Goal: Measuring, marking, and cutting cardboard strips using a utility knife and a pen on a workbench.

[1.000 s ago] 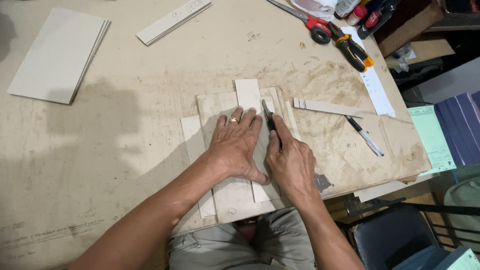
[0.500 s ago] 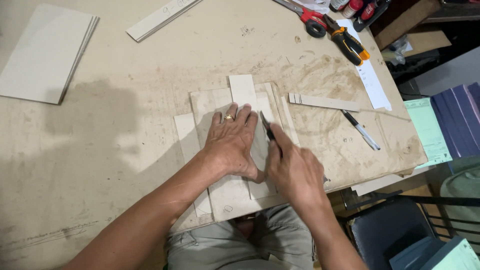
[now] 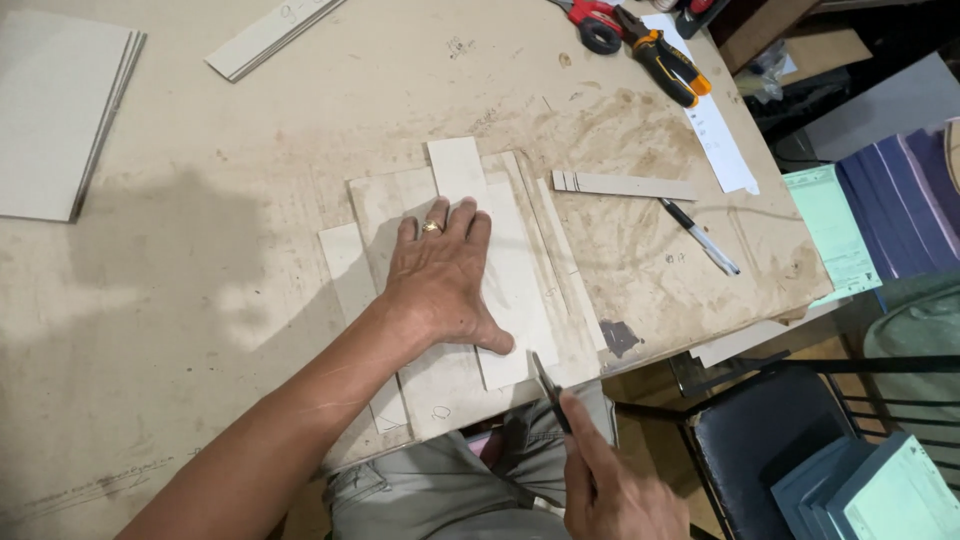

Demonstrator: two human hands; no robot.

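My left hand [image 3: 440, 285], a ring on one finger, lies flat with fingers spread on a long pale cardboard strip [image 3: 500, 265]. The strip rests on a larger cardboard sheet [image 3: 400, 205] on the worn table. My right hand [image 3: 610, 480] is off the table's near edge, over my lap, gripping a dark utility knife [image 3: 547, 390]. The blade tip sits at the near end of the strip. Thin cut slivers [image 3: 555, 240] lie just right of the strip.
A narrow cardboard offcut [image 3: 625, 185] and a pen [image 3: 700, 237] lie to the right. Pliers with orange-black handles [image 3: 665, 65] and a red tool [image 3: 592, 20] sit at the far edge. A stack of boards [image 3: 60, 110] is far left. A dark chair [image 3: 770, 440] stands at right.
My right hand has drawn the knife toward me along the strip, from beside my left hand to past the table's near edge. My left hand stays pressed on the strip.
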